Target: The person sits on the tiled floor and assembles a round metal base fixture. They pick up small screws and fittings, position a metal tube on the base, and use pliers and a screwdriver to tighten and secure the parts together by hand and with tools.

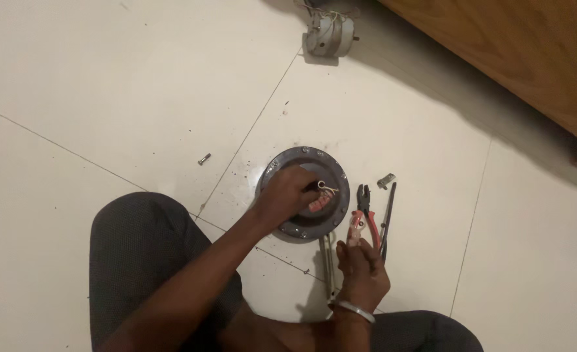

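**Flange plate on the floor, both hands busy**

Fingers (301, 186) of the left hand (287, 199) are curled down tight over the middle of the round grey flange plate (336, 171), right where a small pale tube and some reddish bits (320, 203) stick up. Looks like a closed grip on that centre part, but I can't tell exactly what's pinched. The right hand (361, 266), metal bangle (352, 309) on the wrist, has its fingertips closing on the red handles of the pliers (365, 212), which lie on the tile just beside the plate's right edge.

The plate lies flat on the floor tiles, face up, near a grout line. A metal rod (328, 261) runs out from under its near edge, long axis pointing back toward the person. The pliers run roughly the same way, jaws pointing away.

What could go wrong, I reckon: the plate isn't clamped, so it could skid on smooth tile. A loose bolt (204, 158) sits well apart to the left, easy to lose. A small motor-like part (329, 34) sits by the wooden furniture (523, 52).
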Action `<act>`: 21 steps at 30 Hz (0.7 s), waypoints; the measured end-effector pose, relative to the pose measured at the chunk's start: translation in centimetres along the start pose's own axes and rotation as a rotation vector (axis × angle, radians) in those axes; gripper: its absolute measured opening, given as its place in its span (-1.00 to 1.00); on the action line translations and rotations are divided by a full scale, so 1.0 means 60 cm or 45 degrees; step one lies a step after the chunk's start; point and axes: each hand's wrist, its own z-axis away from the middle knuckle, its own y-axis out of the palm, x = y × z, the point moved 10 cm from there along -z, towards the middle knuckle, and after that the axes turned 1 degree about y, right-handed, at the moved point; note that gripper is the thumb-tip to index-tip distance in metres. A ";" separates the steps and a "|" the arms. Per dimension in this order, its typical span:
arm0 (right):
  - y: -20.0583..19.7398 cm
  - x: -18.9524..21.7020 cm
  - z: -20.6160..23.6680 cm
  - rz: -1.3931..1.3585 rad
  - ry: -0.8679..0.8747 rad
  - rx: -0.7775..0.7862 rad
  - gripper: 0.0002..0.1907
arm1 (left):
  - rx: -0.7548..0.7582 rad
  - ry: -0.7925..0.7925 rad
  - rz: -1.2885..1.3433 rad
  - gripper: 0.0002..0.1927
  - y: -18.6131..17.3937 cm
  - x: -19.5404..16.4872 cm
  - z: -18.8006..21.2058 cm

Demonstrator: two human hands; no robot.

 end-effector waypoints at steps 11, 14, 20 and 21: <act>0.023 0.008 0.038 -0.063 -0.020 0.104 -0.64 | 0.014 -0.117 0.013 -0.68 0.008 0.029 0.000; 0.011 -0.013 0.042 -0.029 0.045 0.068 -0.62 | 0.059 0.060 0.055 -0.56 0.003 0.017 -0.005; -0.012 -0.028 0.046 -0.030 0.049 0.044 -0.60 | 0.252 -0.149 0.027 -0.68 0.014 0.059 -0.003; -0.013 -0.028 0.046 -0.034 0.048 0.045 -0.60 | 0.262 -0.184 0.036 -0.68 0.014 0.062 0.000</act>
